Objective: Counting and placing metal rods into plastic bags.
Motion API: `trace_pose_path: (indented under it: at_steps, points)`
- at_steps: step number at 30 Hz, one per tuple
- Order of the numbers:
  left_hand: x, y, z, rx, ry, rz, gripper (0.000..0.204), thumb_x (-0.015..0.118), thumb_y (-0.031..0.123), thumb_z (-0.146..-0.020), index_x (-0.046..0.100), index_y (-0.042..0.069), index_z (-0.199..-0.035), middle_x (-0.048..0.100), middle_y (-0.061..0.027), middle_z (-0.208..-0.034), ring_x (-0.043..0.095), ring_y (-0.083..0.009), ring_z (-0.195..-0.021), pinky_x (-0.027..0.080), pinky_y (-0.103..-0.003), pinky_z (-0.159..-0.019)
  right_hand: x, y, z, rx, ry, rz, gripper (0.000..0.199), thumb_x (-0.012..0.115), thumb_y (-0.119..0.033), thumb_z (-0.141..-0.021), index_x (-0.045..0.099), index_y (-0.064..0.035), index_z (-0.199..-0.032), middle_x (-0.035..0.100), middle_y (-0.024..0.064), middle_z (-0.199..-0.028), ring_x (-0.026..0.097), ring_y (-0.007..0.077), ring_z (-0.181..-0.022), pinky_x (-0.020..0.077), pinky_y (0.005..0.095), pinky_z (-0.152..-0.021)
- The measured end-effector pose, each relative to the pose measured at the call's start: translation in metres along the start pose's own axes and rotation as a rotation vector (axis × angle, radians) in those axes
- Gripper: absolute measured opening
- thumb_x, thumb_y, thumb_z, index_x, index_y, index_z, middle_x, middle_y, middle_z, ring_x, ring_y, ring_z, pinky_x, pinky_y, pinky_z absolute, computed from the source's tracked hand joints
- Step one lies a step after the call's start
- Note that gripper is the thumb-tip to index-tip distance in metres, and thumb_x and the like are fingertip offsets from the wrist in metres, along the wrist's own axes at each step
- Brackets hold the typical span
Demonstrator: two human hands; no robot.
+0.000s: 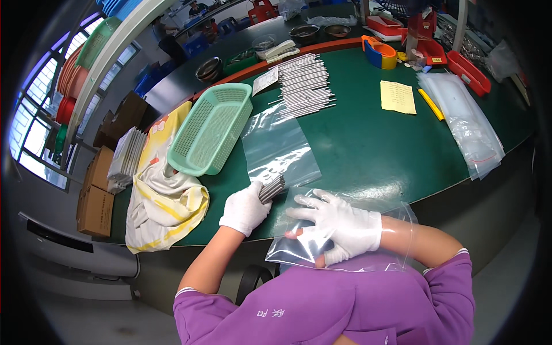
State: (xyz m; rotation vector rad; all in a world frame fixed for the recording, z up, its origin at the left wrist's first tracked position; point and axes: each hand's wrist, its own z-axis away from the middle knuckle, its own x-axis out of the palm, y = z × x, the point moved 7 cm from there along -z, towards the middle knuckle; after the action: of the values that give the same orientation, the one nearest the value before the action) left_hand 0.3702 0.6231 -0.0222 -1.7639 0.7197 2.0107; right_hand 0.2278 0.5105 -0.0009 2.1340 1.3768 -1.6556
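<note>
My left hand (245, 209), in a white glove, is closed around a bundle of thin grey metal rods (272, 188), their ends pointing up and right. My right hand (339, 227), gloved with some bare fingertips, is spread inside a clear plastic bag (395, 233) that reaches over my wrist and forearm. Beyond my hands, another clear plastic bag (282, 152) lies flat on the green table. A large pile of similar metal rods (305, 86) is laid out past it, with a white paper label (265, 81) at its left side.
An empty green plastic basket (211, 129) and a white-and-yellow towel (167, 204) lie to the left. On the right are a yellow note (398, 97), a yellow cutter (431, 104), a stack of clear bags (463, 123), a tape roll (379, 53) and a red bin (468, 73).
</note>
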Motion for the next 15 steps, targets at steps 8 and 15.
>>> trace_pose_path:
  at_steps: [8,15]
  points:
    - [0.005,0.014,0.008,0.036,0.002,0.28,0.028,0.064,0.023,-0.073,0.058,0.006,-0.094,0.065,-0.0185,-0.084,0.062,-0.0362,-0.081,0.05,-0.043,-0.073,0.007,0.016,-0.001,0.111,-0.08,0.008,0.072,0.055,-0.062,-0.075,0.048,-0.018,-0.131,0.041,0.0194,-0.135,0.032,0.0395,-0.13,0.0198,0.0555,-0.107]
    - [0.008,0.023,0.006,0.063,-0.014,0.44,0.028,0.064,0.021,-0.073,0.058,0.006,-0.097,0.064,-0.0195,-0.085,0.061,-0.0374,-0.081,0.05,-0.042,-0.072,0.003,0.012,0.004,0.053,-0.084,0.085,0.073,0.05,-0.066,-0.075,0.049,-0.0152,-0.128,0.047,0.018,-0.128,0.041,0.0368,-0.122,0.027,0.0537,-0.103]
